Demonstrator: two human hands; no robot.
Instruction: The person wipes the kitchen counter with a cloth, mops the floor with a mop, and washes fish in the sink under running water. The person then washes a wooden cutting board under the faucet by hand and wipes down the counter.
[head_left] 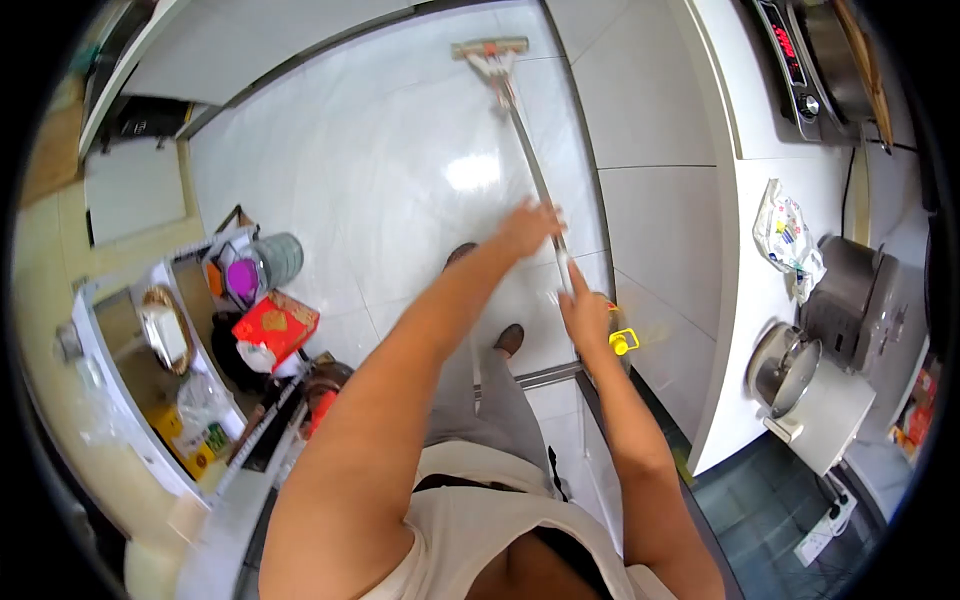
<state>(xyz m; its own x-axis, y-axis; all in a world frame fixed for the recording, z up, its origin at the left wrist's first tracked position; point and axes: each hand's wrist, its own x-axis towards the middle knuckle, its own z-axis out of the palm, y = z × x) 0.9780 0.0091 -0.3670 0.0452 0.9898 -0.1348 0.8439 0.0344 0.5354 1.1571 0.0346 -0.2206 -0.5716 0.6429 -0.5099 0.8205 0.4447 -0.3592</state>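
A sponge mop (pixel 528 140) reaches away from me across the pale tiled floor (pixel 330 180). Its flat head (pixel 490 46) rests on the floor near the far cabinet. My left hand (pixel 528 228) is closed around the middle of the pole, its fingers slightly blurred. Lower down, near the pole's end, my right hand (pixel 585 315) grips it too, with a finger stretched along it. Just right of that hand stands a bottle with a yellow cap and handle (pixel 622 342), partly hidden by my wrist.
At left, a shelf unit (pixel 130 390) holds bags and a basket, with a red box (pixel 275 332) and a large clear bottle (pixel 278 260) beside it. White cabinets (pixel 655 220) line the right side. On the counter are a plastic bag (pixel 787 235) and a lidded pot (pixel 785 370).
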